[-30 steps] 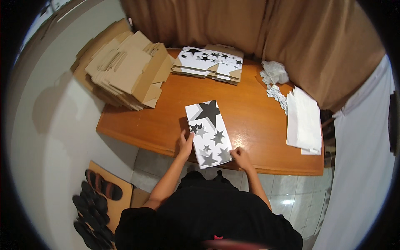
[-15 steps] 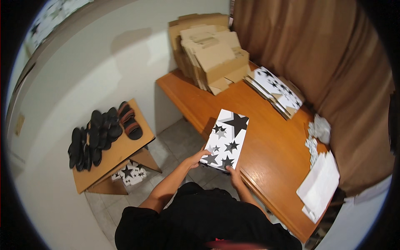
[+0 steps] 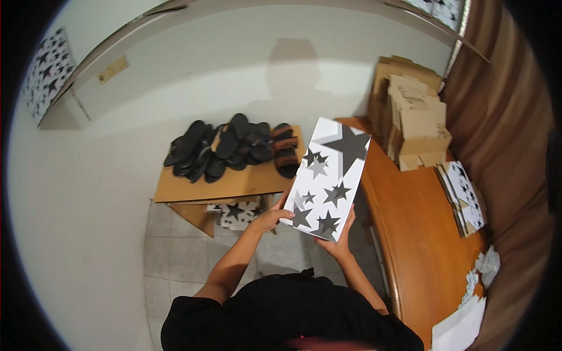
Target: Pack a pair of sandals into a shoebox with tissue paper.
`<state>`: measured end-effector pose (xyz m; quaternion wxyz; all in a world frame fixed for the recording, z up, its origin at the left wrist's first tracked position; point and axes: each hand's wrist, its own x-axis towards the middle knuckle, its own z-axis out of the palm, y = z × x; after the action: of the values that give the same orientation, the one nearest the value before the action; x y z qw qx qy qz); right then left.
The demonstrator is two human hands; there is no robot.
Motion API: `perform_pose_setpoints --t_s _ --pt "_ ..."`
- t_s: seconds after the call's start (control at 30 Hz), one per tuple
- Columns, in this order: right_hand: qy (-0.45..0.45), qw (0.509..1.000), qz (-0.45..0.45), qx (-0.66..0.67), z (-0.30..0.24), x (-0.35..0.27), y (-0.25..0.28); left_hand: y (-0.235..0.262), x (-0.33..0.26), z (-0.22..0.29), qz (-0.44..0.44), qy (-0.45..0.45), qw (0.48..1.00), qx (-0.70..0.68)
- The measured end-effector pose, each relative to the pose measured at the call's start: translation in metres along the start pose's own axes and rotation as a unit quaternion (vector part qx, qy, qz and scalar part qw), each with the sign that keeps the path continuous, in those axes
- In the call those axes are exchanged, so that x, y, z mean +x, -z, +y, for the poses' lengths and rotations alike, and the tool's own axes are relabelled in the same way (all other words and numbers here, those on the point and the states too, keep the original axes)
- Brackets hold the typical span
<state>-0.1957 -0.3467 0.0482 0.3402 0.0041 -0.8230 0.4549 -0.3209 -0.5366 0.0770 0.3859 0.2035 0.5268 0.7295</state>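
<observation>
A white shoe box (image 3: 328,181) with black and grey stars is held up in front of me, tilted, its far end leaning right. My left hand (image 3: 273,219) grips its near left edge, thumb lying on the top face and fingers hidden beneath. At the near right corner my right hand (image 3: 339,240) is closed on the box from the side and below. Beyond the box, on a small brown table (image 3: 228,190), lies a heap of black sandals (image 3: 225,146). A brown-strapped pair of sandals (image 3: 285,149) lies to the heap's right.
A wooden desk (image 3: 421,234) runs along my right, with flattened cardboard boxes (image 3: 415,111) at its far end. Star-patterned flat boxes (image 3: 465,199), crumpled plastic (image 3: 487,264) and white paper sheets (image 3: 459,327) lie by the brown curtain (image 3: 521,146). A shelf (image 3: 281,9) juts from the wall.
My view and body have turned left, toward the small table with the sandals. The box has come along in both hands, away from the desk's edge, and looks raised nearer to me.
</observation>
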Motion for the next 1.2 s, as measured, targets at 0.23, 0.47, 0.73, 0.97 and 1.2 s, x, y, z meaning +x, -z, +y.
perform_pose_setpoints --t_s 0.23,0.47,0.73,0.97,1.2 --pt "0.129 0.982 0.022 0.139 -0.064 0.088 -0.102 0.060 -0.079 0.136 -0.033 -0.262 0.948 0.179" --pt "0.316 0.946 0.065 -0.031 -0.156 0.191 -0.112 0.087 -0.104 0.260 0.030 -0.408 0.775 0.482" --pt "0.419 0.897 0.139 0.012 -0.287 0.323 -0.060 0.051 -0.081 0.410 0.081 -0.486 0.732 0.471" --pt "0.492 0.861 0.114 0.058 -0.370 0.440 -0.007 0.010 -0.045 0.528 0.044 -0.654 0.638 0.405" --pt "0.635 0.748 0.189 0.046 -0.438 0.526 0.042 -0.033 -0.007 0.627 0.043 -0.693 0.640 0.329"
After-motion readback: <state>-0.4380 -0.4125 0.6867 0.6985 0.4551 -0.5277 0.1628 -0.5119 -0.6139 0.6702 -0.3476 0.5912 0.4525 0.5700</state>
